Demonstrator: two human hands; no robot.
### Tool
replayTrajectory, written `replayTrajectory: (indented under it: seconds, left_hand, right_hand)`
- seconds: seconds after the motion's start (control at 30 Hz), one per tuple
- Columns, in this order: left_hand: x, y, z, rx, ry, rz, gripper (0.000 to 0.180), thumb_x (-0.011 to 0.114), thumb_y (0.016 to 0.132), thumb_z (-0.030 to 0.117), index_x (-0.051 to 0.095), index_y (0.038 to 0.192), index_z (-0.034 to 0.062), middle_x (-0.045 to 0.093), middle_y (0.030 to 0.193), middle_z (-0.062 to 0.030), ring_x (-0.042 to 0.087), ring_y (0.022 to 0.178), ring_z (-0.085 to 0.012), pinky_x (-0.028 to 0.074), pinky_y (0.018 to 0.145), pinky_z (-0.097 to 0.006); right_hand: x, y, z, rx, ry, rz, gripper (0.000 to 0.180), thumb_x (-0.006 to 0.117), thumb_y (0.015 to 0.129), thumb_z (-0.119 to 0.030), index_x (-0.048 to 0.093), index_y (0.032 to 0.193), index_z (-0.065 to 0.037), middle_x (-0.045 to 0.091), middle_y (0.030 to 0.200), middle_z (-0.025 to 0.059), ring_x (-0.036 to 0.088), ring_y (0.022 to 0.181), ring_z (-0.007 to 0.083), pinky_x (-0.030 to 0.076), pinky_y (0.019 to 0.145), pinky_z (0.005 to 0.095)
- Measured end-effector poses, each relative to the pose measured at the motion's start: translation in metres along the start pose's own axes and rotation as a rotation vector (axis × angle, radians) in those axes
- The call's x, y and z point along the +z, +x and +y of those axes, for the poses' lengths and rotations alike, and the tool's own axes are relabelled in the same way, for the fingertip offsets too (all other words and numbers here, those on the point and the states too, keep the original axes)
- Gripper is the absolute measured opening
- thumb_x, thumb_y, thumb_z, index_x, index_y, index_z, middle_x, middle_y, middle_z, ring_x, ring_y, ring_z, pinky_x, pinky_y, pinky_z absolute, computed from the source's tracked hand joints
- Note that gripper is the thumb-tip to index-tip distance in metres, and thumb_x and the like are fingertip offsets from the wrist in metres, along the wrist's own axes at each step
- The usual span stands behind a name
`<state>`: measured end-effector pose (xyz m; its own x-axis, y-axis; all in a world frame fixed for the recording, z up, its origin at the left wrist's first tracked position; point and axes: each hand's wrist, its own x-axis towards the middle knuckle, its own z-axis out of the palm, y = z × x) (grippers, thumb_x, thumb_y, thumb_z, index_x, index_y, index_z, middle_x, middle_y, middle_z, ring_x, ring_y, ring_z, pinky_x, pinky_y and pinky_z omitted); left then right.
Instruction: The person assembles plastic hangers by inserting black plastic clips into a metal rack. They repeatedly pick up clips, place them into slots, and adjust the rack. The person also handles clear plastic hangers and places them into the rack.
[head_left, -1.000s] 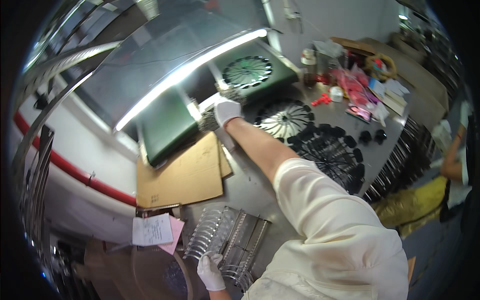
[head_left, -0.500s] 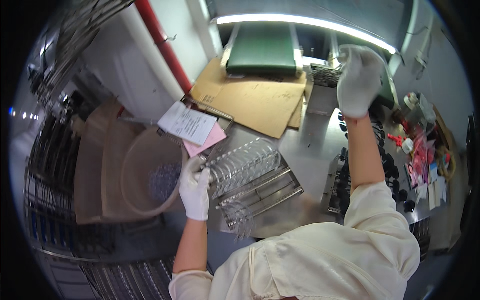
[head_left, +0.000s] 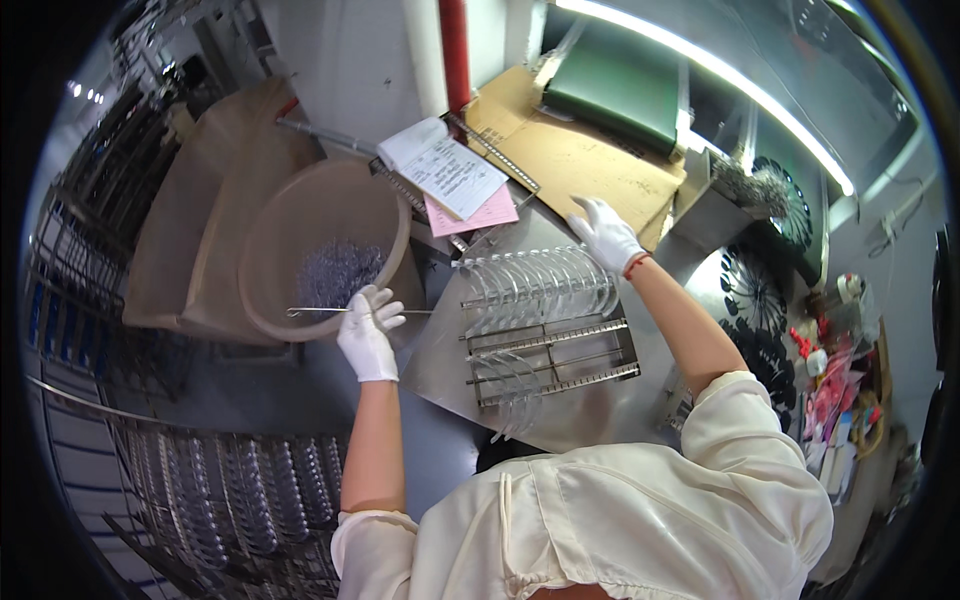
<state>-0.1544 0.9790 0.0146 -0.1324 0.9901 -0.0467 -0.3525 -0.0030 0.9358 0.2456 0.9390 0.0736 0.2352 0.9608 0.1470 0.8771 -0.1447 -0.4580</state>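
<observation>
My white-gloved left hand (head_left: 368, 335) is closed around a thin metal rod (head_left: 415, 312) with a looped end, left of the table's edge and in front of the bin. On the table lies a metal rack (head_left: 590, 335) with a row of clear, curved plastic pieces (head_left: 535, 285) standing along its far side. A few more clear curved pieces (head_left: 515, 395) hang at its near left corner. At the right end of the row is my gloved right hand (head_left: 608, 238), its fingers stretched out and apart. Whether it touches the last piece I cannot tell.
A large tan bin (head_left: 260, 265) with clear scraps stands at the left. Papers (head_left: 455, 180) lie behind the rack, cardboard (head_left: 570, 140) beyond, before a green conveyor belt (head_left: 620, 85). Black parts (head_left: 750, 290) and a metal box (head_left: 708, 205) are at the right.
My right hand has come down from the far right to the row of clear pieces. My left hand has drawn away leftward from the rack, the rod now showing. The view has turned.
</observation>
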Motion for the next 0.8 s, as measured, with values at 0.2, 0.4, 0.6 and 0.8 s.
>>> replayTrajectory:
  seconds: [0.2,0.4,0.6,0.8]
  left_hand:
    - [-0.018,-0.004,-0.028,-0.167,0.18,0.002,0.037,0.05,0.109,0.035,0.063,0.118,0.0005,0.073,0.103,-0.0162,0.074,0.083,-0.021,0.059,0.061,-0.028]
    - [-0.019,0.008,-0.004,-0.189,0.128,-0.043,0.036,0.05,0.109,0.033,0.061,0.11,-0.0006,0.073,0.1,-0.0176,0.074,0.082,-0.0214,0.061,0.063,-0.03]
    - [-0.019,0.038,-0.004,-0.256,0.161,-0.064,0.036,0.049,0.109,0.031,0.061,0.107,-0.0025,0.073,0.094,-0.0174,0.074,0.075,-0.0205,0.06,0.059,-0.029]
    - [-0.039,0.06,-0.063,-0.48,-0.005,-0.023,0.037,0.047,0.109,0.032,0.06,0.107,-0.0028,0.073,0.095,-0.0202,0.075,0.074,-0.0264,0.062,0.059,-0.033]
  right_hand:
    - [0.048,0.005,0.064,0.283,-0.151,-0.375,0.07,0.042,0.103,-0.06,0.047,0.149,-0.008,0.05,0.149,0.0244,0.051,0.136,0.0401,0.04,0.114,0.0465]
    - [0.049,0.013,-0.007,0.075,-0.294,-0.162,0.061,0.054,0.099,-0.051,0.052,0.146,-0.012,0.058,0.142,0.0187,0.057,0.129,0.0373,0.044,0.11,0.0466]
    - [0.093,0.006,-0.108,-0.335,-0.245,-0.354,0.069,0.063,0.094,-0.052,0.047,0.15,-0.015,0.051,0.149,0.014,0.049,0.138,0.0328,0.037,0.115,0.0541]
    - [0.126,0.01,-0.103,-0.503,-0.313,-0.344,0.079,0.068,0.09,-0.055,0.042,0.152,-0.015,0.047,0.151,0.0125,0.046,0.14,0.0337,0.035,0.114,0.0612]
